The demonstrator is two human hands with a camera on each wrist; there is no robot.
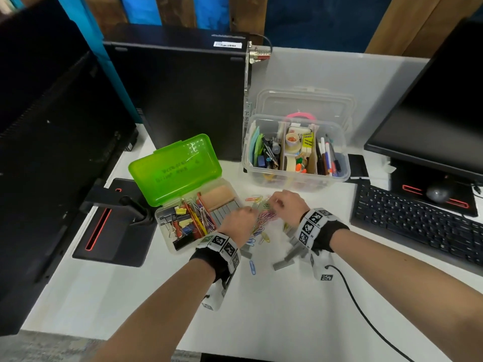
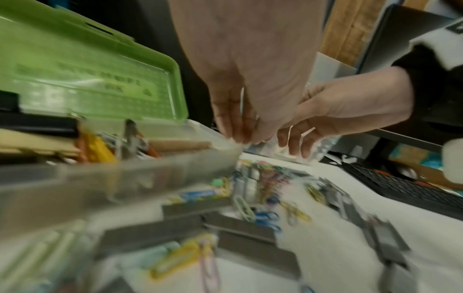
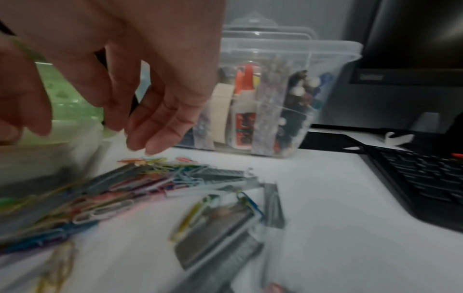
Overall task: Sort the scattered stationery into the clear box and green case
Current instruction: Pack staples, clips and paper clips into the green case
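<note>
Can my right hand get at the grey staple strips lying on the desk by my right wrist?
Probably yes. The grey metal staple strips lie uncovered on the white desk, below the right hand, which hovers over the coloured paper clips; nothing blocks it.

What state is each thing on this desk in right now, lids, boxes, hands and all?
green case: lid open, partly filled.
clear box: open, lid propped behind, compartments full.
paper clips: scattered loose on the desk.
staple strips: loose on the desk.
left hand: over the clips, fingers straight.
right hand: over the clips, fingers relaxed.
</note>
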